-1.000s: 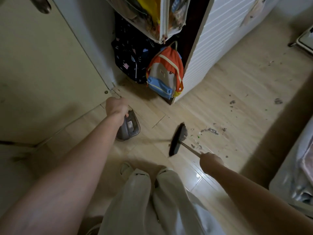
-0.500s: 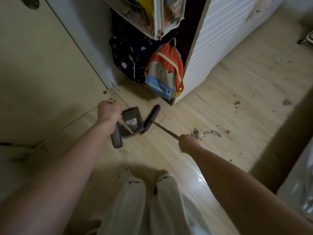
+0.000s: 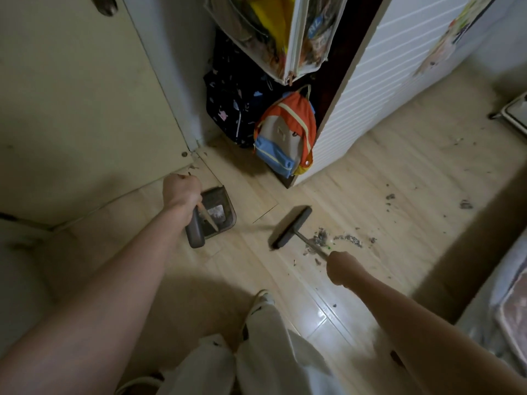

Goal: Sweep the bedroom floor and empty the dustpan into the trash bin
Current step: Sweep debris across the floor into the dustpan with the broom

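Note:
My left hand grips the handle of a grey dustpan that sits on the light wood floor near the door; some dust lies inside it. My right hand grips the thin shaft of a dark broom, whose head stands on the floor to the right of the dustpan, apart from it. A pile of grey dust and scraps lies just right of the broom head, beside the shaft. No trash bin is in view.
A door stands at the left. An orange and blue backpack and a dark bag lean in the corner by a white cabinet. More dust specks dot the floor at right. Bedding fills the right edge.
The broom head has swung back to the right, away from the dustpan's mouth, to beside the dust pile. My left hand still holds the dustpan in about the same place.

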### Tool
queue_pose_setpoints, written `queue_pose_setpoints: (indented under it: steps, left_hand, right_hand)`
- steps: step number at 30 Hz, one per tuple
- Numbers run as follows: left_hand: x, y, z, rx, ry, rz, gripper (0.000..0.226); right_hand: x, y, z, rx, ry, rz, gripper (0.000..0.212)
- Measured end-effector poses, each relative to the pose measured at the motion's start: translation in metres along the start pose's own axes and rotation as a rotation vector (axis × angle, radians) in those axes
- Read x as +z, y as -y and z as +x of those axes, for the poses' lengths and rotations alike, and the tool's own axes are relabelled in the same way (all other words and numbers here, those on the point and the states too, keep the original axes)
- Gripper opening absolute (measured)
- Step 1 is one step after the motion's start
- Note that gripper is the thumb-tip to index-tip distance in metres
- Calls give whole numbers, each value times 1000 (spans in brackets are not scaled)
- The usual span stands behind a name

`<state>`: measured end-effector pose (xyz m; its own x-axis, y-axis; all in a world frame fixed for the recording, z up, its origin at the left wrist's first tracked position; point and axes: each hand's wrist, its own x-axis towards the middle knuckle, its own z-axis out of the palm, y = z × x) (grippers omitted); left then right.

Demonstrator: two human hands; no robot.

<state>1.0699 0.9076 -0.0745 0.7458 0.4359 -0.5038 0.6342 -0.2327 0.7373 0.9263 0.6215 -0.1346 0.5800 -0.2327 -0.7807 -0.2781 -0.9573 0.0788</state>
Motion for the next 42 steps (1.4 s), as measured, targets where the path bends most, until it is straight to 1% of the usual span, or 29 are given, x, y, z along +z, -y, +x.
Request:
queue_pose_setpoints:
  steps: [3,7,9,11,13,18,20,23,25,29,33,37,40,42]
  left_hand:
    - [-39,23,0,-50,-23,-60,16]
    - [-100,53,-14,-81,-34,-212,27]
    - [-144,75,-23,-94,-78,-270,26]
    - [-171,95,-32,-129,-66,-292,22]
    - [-202,120,-39,-133,-81,-332,24]
    - [-252,171,-57,-130,-152,-412,24]
    - [-268,192,-62,-146,-192,-437,25]
    - [-279,210,-71,-155,-221,-426,25]
    - [-284,219,-76,-157,-247,-423,26]
    - [-280,227,-80,-171,-281,-403,25]
    - [-259,215,-83,-211,-295,-397,27]
    - [-212,179,-86,-200,-324,-388,23]
    - [-160,146,-90,-164,-271,-329,25]
    - [-121,124,-91,-152,-250,-322,28]
  right_hand:
    - [9,28,-19,-102,-48,-75,34]
    - [19,82,-38,-241,-1,-181,31]
    - [33,120,-51,-339,-16,-281,31]
    - [48,146,-63,-406,6,-365,28]
    - [68,177,-77,-500,31,-456,26]
    - [120,252,-98,-701,72,-664,30]
    - [141,281,-103,-747,83,-736,30]
    - [167,311,-108,-797,42,-785,31]
    - [183,323,-109,-781,52,-773,30]
    - [197,318,-104,-714,62,-776,34]
    - [171,279,-87,-662,46,-764,36]
    - [123,213,-58,-555,4,-674,35]
    - [89,148,-28,-457,-7,-589,31]
    - [72,103,-7,-412,-2,-576,32]
